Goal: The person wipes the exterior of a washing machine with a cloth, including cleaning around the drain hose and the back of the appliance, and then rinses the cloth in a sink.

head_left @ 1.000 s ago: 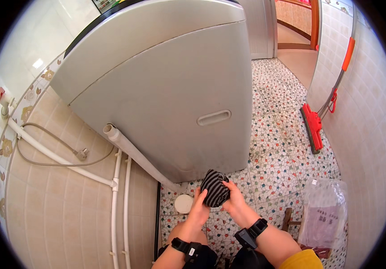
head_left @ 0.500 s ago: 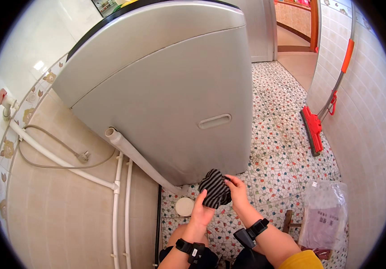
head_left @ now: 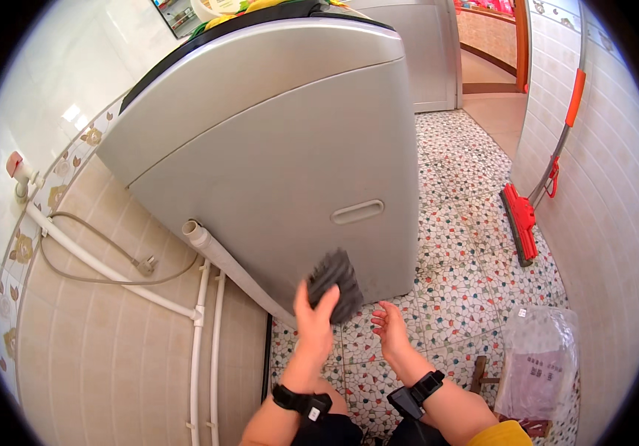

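Note:
A folded black-and-grey striped cloth [head_left: 336, 285], smeared by motion, is held up in front of the grey washing machine [head_left: 282, 141]. My left hand [head_left: 315, 318] grips its lower left side between thumb and fingers. To the right and slightly lower, my right hand [head_left: 391, 331] is empty, its fingers apart and a little curled, not touching the cloth. Whether the cloth is a garment I cannot tell.
A drain pipe [head_left: 223, 260] leans along the machine's left side. White water pipes [head_left: 195, 349] and a cord with a plug [head_left: 145, 265] run along the left wall. At right are a red-headed mop [head_left: 520, 219] and a clear plastic bag [head_left: 539, 364] above a wooden stool.
My left hand has lifted the cloth up and slightly left. The right hand has let go of it and opened. The round white lid on the floor is now hidden.

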The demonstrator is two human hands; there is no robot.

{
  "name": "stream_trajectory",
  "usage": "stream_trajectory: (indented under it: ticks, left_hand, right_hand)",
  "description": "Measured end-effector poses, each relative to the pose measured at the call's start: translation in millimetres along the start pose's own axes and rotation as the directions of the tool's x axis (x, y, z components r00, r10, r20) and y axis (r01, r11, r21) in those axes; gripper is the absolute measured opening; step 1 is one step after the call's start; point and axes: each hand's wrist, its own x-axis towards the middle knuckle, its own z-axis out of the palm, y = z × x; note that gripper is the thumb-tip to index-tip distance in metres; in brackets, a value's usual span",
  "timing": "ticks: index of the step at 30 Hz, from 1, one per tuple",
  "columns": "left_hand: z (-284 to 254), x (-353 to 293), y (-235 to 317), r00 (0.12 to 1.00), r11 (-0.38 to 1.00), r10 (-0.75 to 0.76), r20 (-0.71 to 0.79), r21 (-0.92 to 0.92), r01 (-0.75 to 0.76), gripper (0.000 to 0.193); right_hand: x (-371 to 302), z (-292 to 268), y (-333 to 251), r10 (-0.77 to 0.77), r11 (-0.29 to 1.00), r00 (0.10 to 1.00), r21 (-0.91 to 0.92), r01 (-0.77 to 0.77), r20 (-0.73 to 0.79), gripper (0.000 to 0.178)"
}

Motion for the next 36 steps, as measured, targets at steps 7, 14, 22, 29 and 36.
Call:
stream_trajectory:
  ticks: [7, 14, 22, 29, 36]
  left_hand:
    - [110, 104, 138, 0.059, -0.407, 0.744, 0.665, 0.522, -0.749, 0.054]
    - [109, 129, 66, 0.128, -0.677, 0.544, 0.829, 0.524, -0.516, 0.037]
    - [19, 98, 29, 0.333, -0.582, 0.223, 0.916, 0.399, -0.709, 0.029]
    - [115, 102, 124, 0.088, -0.683, 0.487, 0.869, 0.441, -0.582, 0.038]
    - [180, 137, 141, 0.058, -0.815, 0.446, 0.893, 0.432, -0.385, 0.019]
  right_hand:
    - [-8, 2, 2, 0.019, 0.996, 0.999, -0.085, -0.015, 0.05, 0.019]
    - [-4, 2, 0, 0.046, 0.996, 0.999, -0.073, -0.044, 0.029, 0.021]
    - [-21, 3, -12, 0.043, 0.999, 0.995, -0.033, -0.04, 0.085, 0.025]
    - [-14, -6, -6, 0.025, 0.998, 0.999, -0.054, -0.022, 0.045, 0.027]
    - [-7, 4, 3, 0.078, 0.995, 0.993, -0.065, -0.073, 0.084, 0.027]
